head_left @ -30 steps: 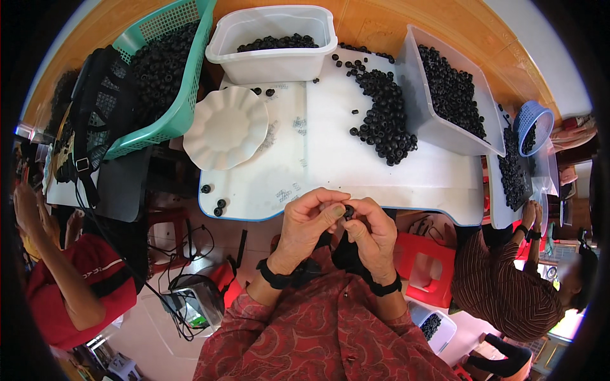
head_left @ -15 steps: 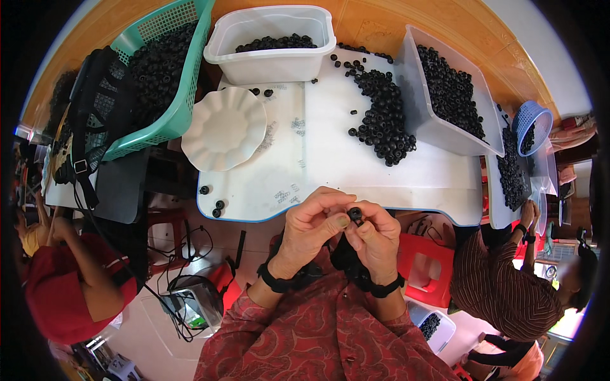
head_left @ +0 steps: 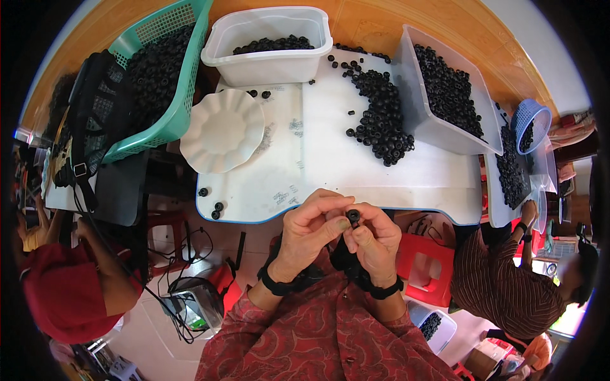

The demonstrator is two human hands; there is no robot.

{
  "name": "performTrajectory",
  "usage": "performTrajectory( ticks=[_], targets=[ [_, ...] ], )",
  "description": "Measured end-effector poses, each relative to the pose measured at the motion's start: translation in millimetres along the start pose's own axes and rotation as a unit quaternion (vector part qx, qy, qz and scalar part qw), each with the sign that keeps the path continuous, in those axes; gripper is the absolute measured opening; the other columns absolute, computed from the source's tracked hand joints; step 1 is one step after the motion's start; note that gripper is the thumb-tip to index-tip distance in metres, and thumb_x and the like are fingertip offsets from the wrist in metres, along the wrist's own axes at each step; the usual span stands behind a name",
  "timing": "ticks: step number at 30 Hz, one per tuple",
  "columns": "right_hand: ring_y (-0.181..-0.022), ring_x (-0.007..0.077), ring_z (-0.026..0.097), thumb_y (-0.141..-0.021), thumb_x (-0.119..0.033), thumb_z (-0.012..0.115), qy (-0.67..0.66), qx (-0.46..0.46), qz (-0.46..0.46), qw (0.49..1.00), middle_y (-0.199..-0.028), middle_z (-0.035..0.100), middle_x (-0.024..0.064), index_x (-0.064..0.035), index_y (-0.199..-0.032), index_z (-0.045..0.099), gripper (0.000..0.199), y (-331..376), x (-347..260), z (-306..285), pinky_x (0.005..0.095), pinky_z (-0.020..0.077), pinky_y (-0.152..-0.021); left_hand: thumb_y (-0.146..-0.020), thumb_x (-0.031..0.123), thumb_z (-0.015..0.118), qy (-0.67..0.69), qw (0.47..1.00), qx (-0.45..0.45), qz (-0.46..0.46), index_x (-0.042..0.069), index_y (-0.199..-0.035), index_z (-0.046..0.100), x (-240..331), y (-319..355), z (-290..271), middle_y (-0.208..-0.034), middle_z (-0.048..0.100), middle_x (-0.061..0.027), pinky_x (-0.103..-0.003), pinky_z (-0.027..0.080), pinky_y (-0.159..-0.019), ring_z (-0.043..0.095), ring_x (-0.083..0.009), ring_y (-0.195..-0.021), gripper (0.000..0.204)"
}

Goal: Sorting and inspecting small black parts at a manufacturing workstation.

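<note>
Close to my body, before the table's near edge, both hands meet around a small round black part (head_left: 353, 215) with a hole in its face. My right hand (head_left: 376, 244) pinches it between thumb and fingers. My left hand (head_left: 306, 233) is closed too, its thumb and fingertips against the part's left side. Just beneath, between the fingers, the part's lower end is partly hidden. A loose pile of similar black parts (head_left: 384, 120) lies beyond my hands on the white tabletop (head_left: 330, 159).
A white tub (head_left: 267, 70), a clear bin (head_left: 445, 136) and a green basket (head_left: 149, 136) hold more black parts. The scalloped plate (head_left: 222, 130) lies left of centre. Several parts (head_left: 217, 211) sit near the left corner. Co-workers sit on both sides; a red stool (head_left: 426, 270) stands at my right.
The black part has turned slightly in my fingers, its holed face now tipped more toward me. My hands stay in nearly the same place. The person at left has shifted their arm.
</note>
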State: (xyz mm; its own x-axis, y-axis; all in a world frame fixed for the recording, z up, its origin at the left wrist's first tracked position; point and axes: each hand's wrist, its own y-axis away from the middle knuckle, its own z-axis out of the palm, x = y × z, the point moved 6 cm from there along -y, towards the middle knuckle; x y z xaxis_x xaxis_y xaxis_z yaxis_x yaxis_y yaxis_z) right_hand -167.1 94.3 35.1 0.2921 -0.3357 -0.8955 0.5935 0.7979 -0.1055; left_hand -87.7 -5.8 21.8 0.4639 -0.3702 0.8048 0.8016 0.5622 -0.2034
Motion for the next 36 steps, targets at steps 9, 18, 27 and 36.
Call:
performTrajectory(
  ticks=[9,18,27,36],
  targets=[
    [-0.067,0.0076,0.054,-0.088,-0.006,0.070,0.189,0.019,-0.045,0.981,-0.085,0.056,0.0031,0.0013,-0.117,0.064,0.031,-1.4,-7.0,-0.6,0.0196,0.0428,-0.057,-0.091,-0.002,0.063,-0.056,0.997,0.017,-0.058,0.000,-0.123,0.062,8.3,-2.1,-1.8,-0.099,0.061,-0.0041,-0.019,0.047,-0.067,0.057,-0.0071,-0.083,0.032],
    [-0.070,0.0082,0.053,-0.084,-0.003,0.071,0.296,-0.025,-0.106,0.949,-0.081,0.051,0.0012,-0.0002,-0.117,0.065,0.034,-11.5,-16.9,-1.2,0.0210,0.0422,-0.060,-0.093,-0.001,0.062,-0.039,0.994,0.066,-0.078,0.000,-0.123,0.062,-10.3,3.3,-4.4,-0.091,0.063,-0.0013,-0.018,0.048,-0.062,0.056,-0.0043,-0.073,0.030],
    [-0.072,0.0081,0.055,-0.088,-0.003,0.067,0.234,-0.018,-0.064,0.970,-0.084,0.051,0.0018,0.0010,-0.118,0.063,0.030,-11.6,-11.1,-2.7,0.0205,0.0434,-0.062,-0.095,0.003,0.059,-0.066,0.990,0.099,-0.069,0.001,-0.124,0.062,-13.3,5.1,-1.5,-0.090,0.065,-0.0016,-0.017,0.047,-0.061,0.057,-0.0040,-0.070,0.029],
    [-0.076,0.0094,0.056,-0.091,-0.006,0.065,0.181,-0.012,-0.047,0.982,-0.087,0.052,0.0023,0.0020,-0.119,0.063,0.029,-9.9,-7.5,-5.5,0.0222,0.0448,-0.065,-0.096,0.006,0.060,-0.057,0.989,0.099,-0.090,0.000,-0.123,0.062,-12.3,2.7,-2.9,-0.089,0.067,-0.0032,-0.018,0.050,-0.064,0.059,-0.0056,-0.073,0.028]
  ],
)
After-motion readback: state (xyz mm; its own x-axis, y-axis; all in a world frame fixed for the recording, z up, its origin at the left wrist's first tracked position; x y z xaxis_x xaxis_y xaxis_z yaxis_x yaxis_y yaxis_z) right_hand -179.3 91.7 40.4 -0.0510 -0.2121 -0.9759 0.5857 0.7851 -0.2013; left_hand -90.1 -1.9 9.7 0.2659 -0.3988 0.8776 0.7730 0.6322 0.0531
